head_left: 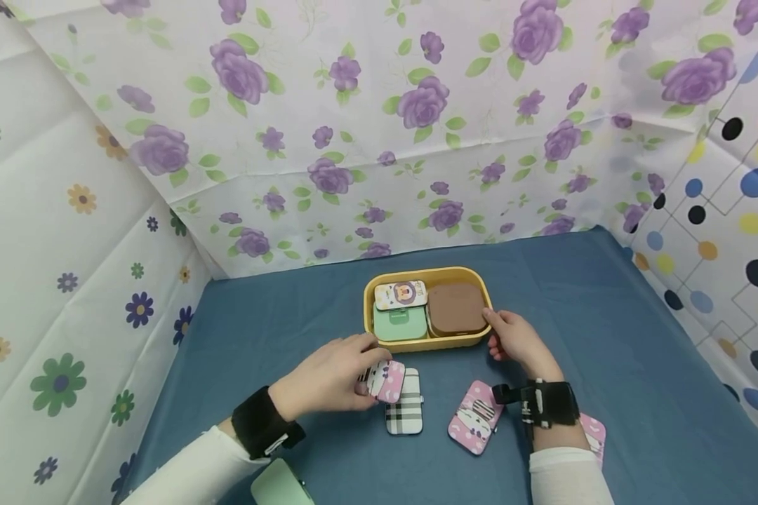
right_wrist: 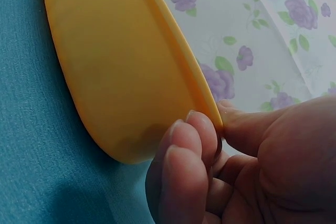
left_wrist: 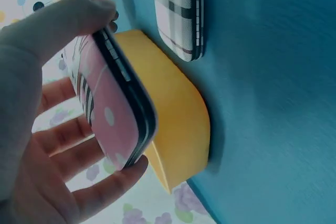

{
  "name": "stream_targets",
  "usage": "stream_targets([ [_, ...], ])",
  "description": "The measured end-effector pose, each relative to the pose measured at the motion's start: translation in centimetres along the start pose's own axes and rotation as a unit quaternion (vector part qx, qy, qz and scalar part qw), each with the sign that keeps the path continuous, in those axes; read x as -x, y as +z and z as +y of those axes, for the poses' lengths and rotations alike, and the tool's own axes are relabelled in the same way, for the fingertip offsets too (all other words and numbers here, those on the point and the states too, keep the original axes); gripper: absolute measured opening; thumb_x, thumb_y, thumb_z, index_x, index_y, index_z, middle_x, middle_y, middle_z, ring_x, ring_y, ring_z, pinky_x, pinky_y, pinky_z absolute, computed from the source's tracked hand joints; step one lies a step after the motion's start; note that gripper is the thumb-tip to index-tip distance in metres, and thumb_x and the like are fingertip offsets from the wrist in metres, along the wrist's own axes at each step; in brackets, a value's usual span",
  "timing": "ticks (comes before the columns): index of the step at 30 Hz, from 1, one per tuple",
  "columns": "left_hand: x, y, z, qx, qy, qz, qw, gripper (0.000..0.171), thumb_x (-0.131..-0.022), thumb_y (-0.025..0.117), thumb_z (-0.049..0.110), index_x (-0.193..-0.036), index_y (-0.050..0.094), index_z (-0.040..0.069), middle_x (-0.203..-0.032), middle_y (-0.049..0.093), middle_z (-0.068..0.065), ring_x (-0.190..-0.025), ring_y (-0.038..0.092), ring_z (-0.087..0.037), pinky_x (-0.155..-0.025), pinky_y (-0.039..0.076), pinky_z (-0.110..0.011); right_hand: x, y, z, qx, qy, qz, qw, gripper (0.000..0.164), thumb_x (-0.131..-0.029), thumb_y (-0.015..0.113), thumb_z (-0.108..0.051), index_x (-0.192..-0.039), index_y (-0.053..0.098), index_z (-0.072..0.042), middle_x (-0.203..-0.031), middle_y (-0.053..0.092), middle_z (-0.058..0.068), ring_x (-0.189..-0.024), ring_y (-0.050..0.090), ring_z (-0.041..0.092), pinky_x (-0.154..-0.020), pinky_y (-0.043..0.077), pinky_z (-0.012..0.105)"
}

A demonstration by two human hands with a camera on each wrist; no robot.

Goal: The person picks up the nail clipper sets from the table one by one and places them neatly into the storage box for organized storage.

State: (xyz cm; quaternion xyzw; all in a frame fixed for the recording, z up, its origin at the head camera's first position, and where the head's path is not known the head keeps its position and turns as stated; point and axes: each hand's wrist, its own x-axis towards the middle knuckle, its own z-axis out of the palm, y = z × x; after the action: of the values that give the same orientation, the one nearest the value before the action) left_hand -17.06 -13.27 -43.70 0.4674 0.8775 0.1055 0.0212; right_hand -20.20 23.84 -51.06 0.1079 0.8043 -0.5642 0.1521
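Note:
My left hand (head_left: 337, 372) holds a pink hinged case (left_wrist: 113, 103) with a cartoon print between thumb and fingers, in front of a yellow bin (head_left: 429, 345). At the bin's right front corner, my right hand (head_left: 518, 344) pinches the rim between thumb and fingers. Inside the bin lie a white case with a cartoon animal (head_left: 401, 294), a mint green case (head_left: 400, 325) below it and a brown case (head_left: 456, 308) on the right. A plaid case (head_left: 406, 410) lies on the cloth, partly under the held case in the head view.
Another pink case (head_left: 476, 421) lies near my right wrist. A further pink case (head_left: 596, 435) is partly hidden behind the right forearm. A green case (head_left: 282, 484) sits at the front edge of view. Blue cloth (head_left: 278, 308) covers the table, with patterned sheets around it.

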Motion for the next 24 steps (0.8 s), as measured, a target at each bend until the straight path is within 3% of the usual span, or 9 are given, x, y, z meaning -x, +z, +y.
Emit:
stream_targets([
  [7,-1.5,0.2,-0.3,0.011,-0.038,0.052,0.9979,0.065,-0.083,0.094,0.037,-0.139,0.067,0.017,-0.113,0.058,0.000,-0.083,0.051,-0.009,-0.067,0.044,-0.026,0.0,0.0,0.0,-0.001,-0.001,0.001,1.000,0.054,-0.113,0.044,-0.057,-0.109,0.053,-0.004,-0.079,0.056,0.005,-0.065,0.059,0.017,-0.062,0.054,0.033],
  [14,-2.7,0.5,-0.9,0.028,-0.064,0.083,0.9941,0.066,-0.084,0.093,0.036,-0.140,0.068,0.014,-0.116,0.060,-0.003,-0.087,0.054,-0.012,-0.070,0.047,-0.028,-0.1,0.1,0.1,-0.008,-0.003,-0.005,1.000,0.053,-0.113,0.045,-0.056,-0.108,0.053,-0.004,-0.079,0.056,0.005,-0.065,0.059,0.016,-0.062,0.054,0.031],
  [24,-4.9,1.1,-1.8,0.032,-0.111,0.089,0.9893,0.068,-0.087,0.090,0.041,-0.145,0.068,0.014,-0.118,0.063,-0.006,-0.089,0.057,-0.014,-0.073,0.050,-0.031,0.0,0.0,0.2,-0.005,-0.004,-0.003,1.000,0.054,-0.113,0.045,-0.057,-0.110,0.054,-0.004,-0.079,0.057,0.005,-0.065,0.059,0.017,-0.061,0.054,0.032],
])
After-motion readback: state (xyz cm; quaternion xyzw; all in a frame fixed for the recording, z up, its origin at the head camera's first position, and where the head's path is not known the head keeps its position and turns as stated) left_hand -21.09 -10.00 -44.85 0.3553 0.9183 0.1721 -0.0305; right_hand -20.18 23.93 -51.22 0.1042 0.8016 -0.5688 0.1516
